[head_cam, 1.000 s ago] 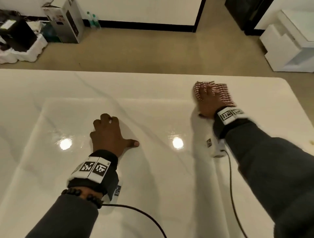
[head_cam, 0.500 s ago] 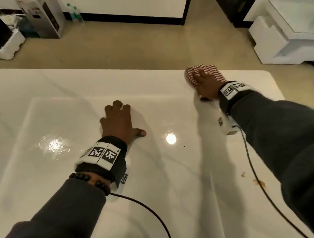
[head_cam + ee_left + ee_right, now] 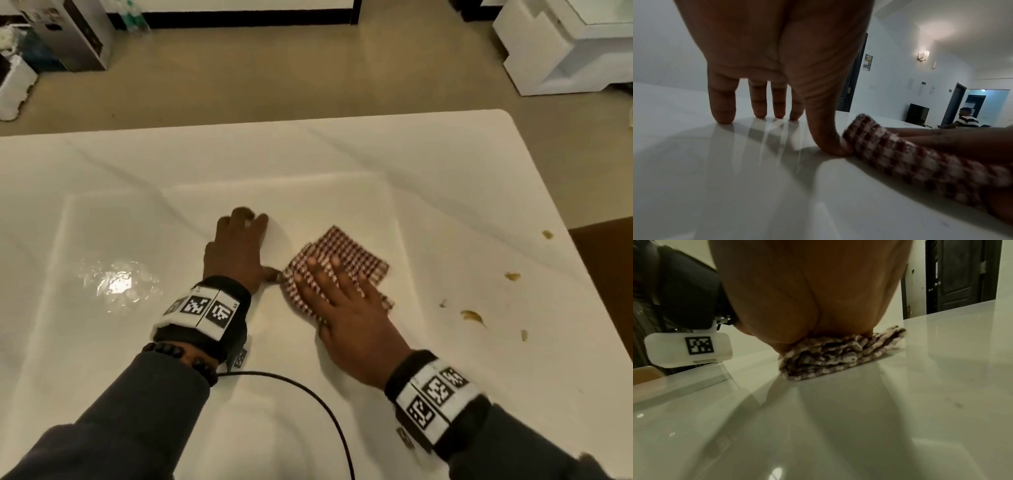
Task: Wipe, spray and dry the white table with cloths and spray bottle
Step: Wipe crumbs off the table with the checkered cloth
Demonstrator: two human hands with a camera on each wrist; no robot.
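Note:
A folded red-and-white checked cloth [image 3: 346, 253] lies on the glossy white table [image 3: 428, 178] near its middle. My right hand [image 3: 339, 294] presses flat on the cloth [image 3: 830, 353] with straight fingers. My left hand [image 3: 236, 250] rests on the table just left of it, fingers spread and tips down. The left thumb [image 3: 830, 142] touches the edge of the cloth [image 3: 900, 155]. No spray bottle is in view.
Yellowish crumbs and smears [image 3: 472, 315] dot the table's right side, with more [image 3: 547, 234] near the right edge. A wet glossy patch [image 3: 116, 284] lies at left. A black cable [image 3: 308, 394] trails across the near table. Boxes [image 3: 75, 34] and white furniture [image 3: 565, 48] stand on the floor beyond.
My right hand has swept the cloth from the far right of the table back toward me, up against the left thumb. The left hand stayed planted.

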